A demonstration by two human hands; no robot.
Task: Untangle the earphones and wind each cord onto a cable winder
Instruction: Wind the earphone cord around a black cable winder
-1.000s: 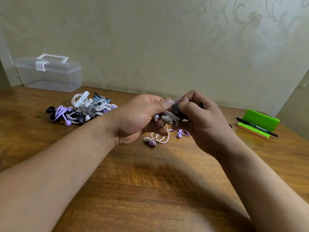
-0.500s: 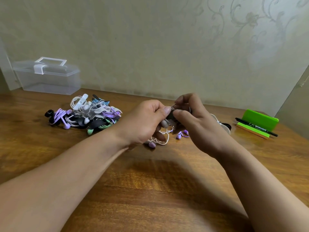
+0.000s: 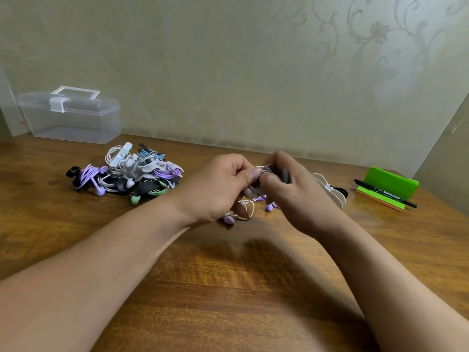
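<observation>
The small dark cable winder [image 3: 256, 182] was held up just above the tabletop [image 3: 228, 288], in the middle, between the two hands. The right hand [image 3: 297, 196] was closed round it, with the fingers curled over the top. The left hand [image 3: 218, 189] was closed too, and the white cord [image 3: 247, 208] seemed to be pinched by its thumb and fingers right beside the winder. The two thumbs were almost touching. The winder was mostly hidden by fingers, so which way its long side ran, and how much cord was wound on it, could not be told.

The loose cord was hung down from the hands, below them and a little toward the left hand. It was looped on the tabletop, and purple earbuds [image 3: 229, 219] were seen at its ends. A metal plug [image 3: 266, 165] was poked out on top, between the hands.

It was judged that the loose loop should be fed up by the left hand, which was nearer to it, while the winder was turned by the right.

Both wrists were lifted, and both arms were stretched in from the near side. A pile of earphones [image 3: 132, 174] was seen well apart on the left, near a clear box [image 3: 71, 118].
</observation>
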